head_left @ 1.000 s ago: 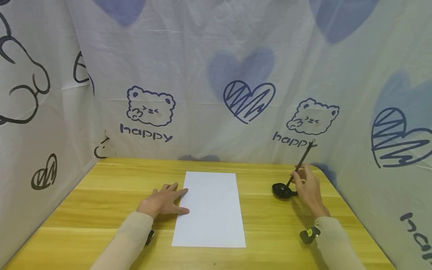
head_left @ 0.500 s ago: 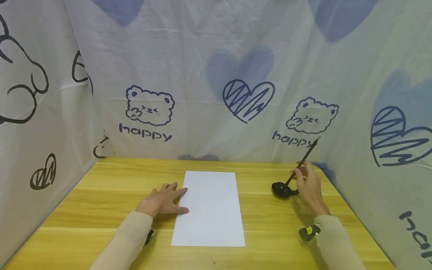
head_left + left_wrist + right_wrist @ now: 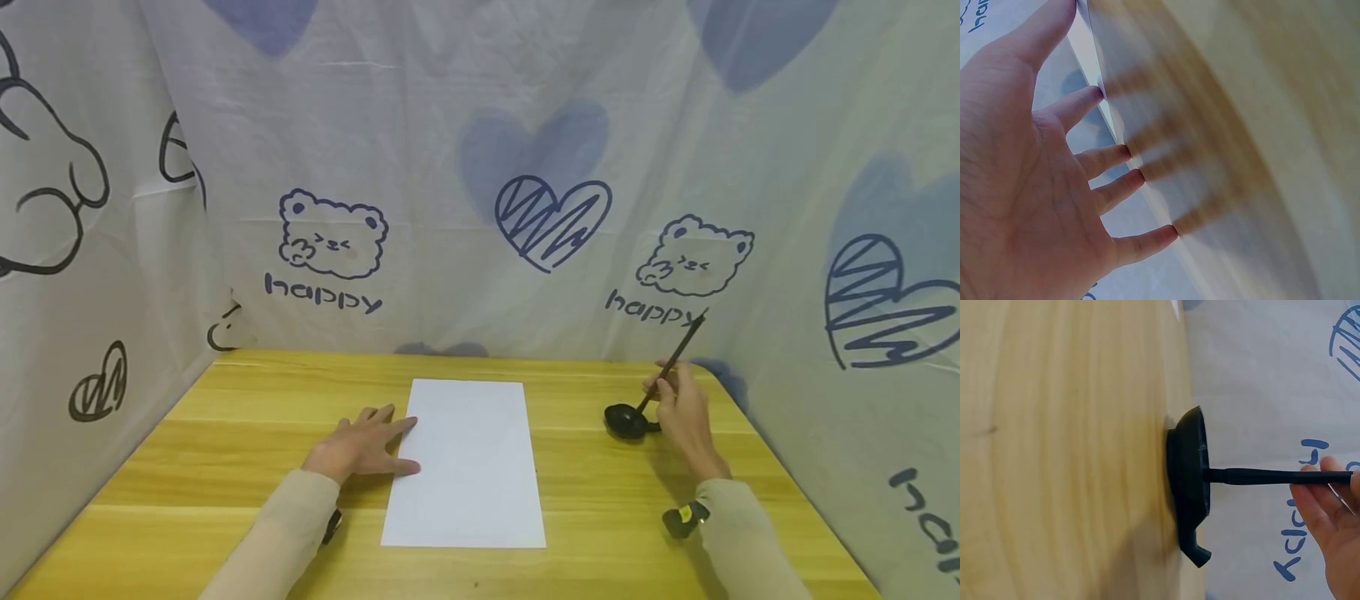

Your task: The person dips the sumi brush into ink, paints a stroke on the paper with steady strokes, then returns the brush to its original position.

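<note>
A white sheet of paper [image 3: 467,462] lies in the middle of the wooden table [image 3: 225,433]. My left hand [image 3: 365,446] lies flat with straight fingers [image 3: 1110,159] on the table, its thumb and fingertips on the sheet's left edge. To the right sits a small black dish [image 3: 626,422] [image 3: 1190,487]. My right hand [image 3: 681,406] pinches a thin black brush [image 3: 672,360] [image 3: 1272,477], which leans up to the right with its lower end in the dish.
White cloth printed with bears, hearts and "happy" [image 3: 322,296] walls in the table at the back and both sides. A small black and yellow device [image 3: 681,517] is strapped to my right wrist.
The brush's upper end swayed slightly to the right, its tip staying in the dish. My left hand has stayed still on the paper's edge.
</note>
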Action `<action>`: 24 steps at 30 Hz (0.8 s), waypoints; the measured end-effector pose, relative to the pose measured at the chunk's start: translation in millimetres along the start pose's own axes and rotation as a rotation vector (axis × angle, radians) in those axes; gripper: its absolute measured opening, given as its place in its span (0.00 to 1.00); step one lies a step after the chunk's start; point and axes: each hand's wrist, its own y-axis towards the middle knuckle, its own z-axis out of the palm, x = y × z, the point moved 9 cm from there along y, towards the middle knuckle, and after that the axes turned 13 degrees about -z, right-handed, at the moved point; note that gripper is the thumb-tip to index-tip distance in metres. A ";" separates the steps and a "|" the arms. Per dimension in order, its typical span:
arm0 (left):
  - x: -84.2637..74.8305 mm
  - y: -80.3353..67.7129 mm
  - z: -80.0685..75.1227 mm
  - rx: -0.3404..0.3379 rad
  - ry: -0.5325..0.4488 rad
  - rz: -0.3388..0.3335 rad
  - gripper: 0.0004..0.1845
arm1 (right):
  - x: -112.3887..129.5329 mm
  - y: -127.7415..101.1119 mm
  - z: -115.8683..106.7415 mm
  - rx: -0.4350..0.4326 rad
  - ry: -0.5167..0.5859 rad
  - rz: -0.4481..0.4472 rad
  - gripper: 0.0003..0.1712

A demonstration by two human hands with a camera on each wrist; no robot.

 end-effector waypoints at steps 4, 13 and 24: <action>1.0 1.5 0.1 -0.006 0.003 -0.001 0.48 | -2.2 -1.3 0.5 -0.004 -0.016 -0.019 0.15; -0.3 -2.1 0.4 0.000 -0.003 -0.002 0.48 | -5.5 -0.8 -4.9 -0.032 -0.014 0.042 0.12; 0.2 -2.4 0.0 0.002 -0.002 0.009 0.49 | -6.3 1.3 -16.3 -0.136 -0.063 0.044 0.10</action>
